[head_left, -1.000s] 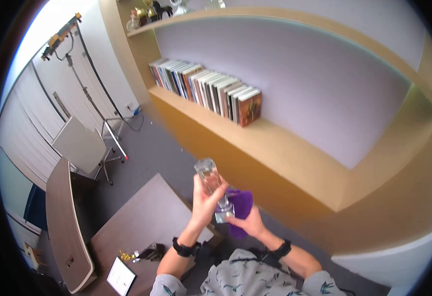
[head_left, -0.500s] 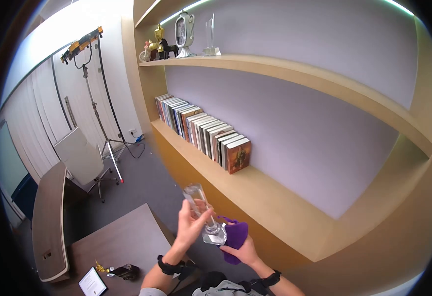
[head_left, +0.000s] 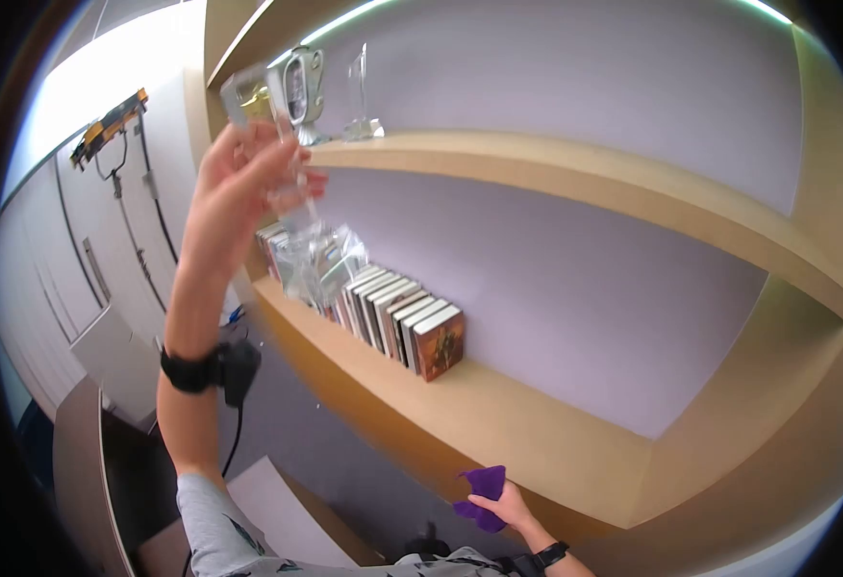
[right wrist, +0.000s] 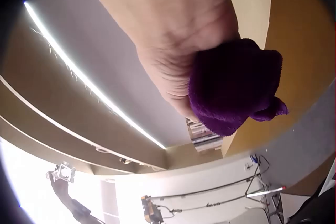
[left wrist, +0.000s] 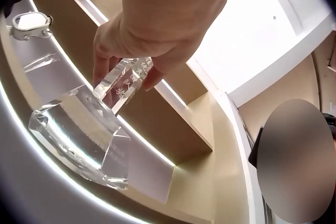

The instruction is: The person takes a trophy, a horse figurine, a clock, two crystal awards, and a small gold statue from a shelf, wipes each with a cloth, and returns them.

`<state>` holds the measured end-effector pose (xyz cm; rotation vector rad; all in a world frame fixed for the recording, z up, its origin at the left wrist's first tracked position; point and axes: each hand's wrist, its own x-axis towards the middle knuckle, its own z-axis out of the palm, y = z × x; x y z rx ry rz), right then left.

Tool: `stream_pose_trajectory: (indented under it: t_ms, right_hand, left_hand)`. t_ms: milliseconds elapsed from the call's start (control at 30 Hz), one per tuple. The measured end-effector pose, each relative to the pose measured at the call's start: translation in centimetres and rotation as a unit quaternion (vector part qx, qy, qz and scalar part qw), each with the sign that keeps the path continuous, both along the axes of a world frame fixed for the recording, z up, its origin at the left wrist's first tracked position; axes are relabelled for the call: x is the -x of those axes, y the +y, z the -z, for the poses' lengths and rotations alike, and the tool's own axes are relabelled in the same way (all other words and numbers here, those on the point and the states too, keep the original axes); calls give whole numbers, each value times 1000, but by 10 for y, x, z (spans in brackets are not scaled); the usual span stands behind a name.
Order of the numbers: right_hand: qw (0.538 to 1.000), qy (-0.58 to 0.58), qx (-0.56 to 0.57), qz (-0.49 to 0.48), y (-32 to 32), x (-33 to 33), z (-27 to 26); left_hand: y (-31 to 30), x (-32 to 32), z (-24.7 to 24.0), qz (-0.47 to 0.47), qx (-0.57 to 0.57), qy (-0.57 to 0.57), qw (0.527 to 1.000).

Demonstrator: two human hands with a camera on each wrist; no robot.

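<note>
My left hand [head_left: 239,183] is raised in front of the shelving and grips a clear crystal trophy [head_left: 320,260] by its column. The trophy leans, its wide faceted base lower and to the right in the head view. Engraved characters show on the column close to the fingers in the left wrist view, where the chunky base [left wrist: 84,134] fills the lower left. Low down by the cabinet front, my right hand [head_left: 513,507] holds a bunched purple cloth [head_left: 484,486]. In the right wrist view the cloth [right wrist: 233,85] hides most of the fingers.
On the upper shelf [head_left: 498,149] stand a silver framed ornament [head_left: 303,91] and another crystal trophy [head_left: 362,101]. A row of books [head_left: 397,317] lines the lower shelf [head_left: 537,423], partly behind the held trophy. A lamp on a stand [head_left: 109,125] is at the left; a table [head_left: 277,510] is below.
My left hand has lifted the crystal trophy up and left, away from the purple cloth, to upper shelf height. The right hand stays low with the cloth. The head view has tilted up.
</note>
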<state>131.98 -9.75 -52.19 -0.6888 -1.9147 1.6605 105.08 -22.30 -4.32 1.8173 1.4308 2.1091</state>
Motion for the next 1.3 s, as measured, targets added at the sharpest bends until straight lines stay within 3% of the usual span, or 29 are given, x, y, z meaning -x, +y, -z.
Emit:
stream_pose_trajectory:
  t_ms: [167,300,367,667,933,1300]
  right_hand:
    - [998,26,24,61,31,29,13]
    - [990,19,80,113,42,42,11]
    - [989,11,53,138,47,46,18]
    - [970,46,120,207,29,66,6]
    - [969,-15,132,207,34,72,1]
    - [973,14,146,179,38,81,6]
  left_hand:
    - [69,58,-83,36,1,73,997]
    - [134,91,-118,72,37,92,993]
    - [161,98,-126,93,49,107,989]
    - [250,128,-118,181,102,63,976]
    - [264,142,-111,186,111,62,974]
    - [265,142,-110,158,105,61,980]
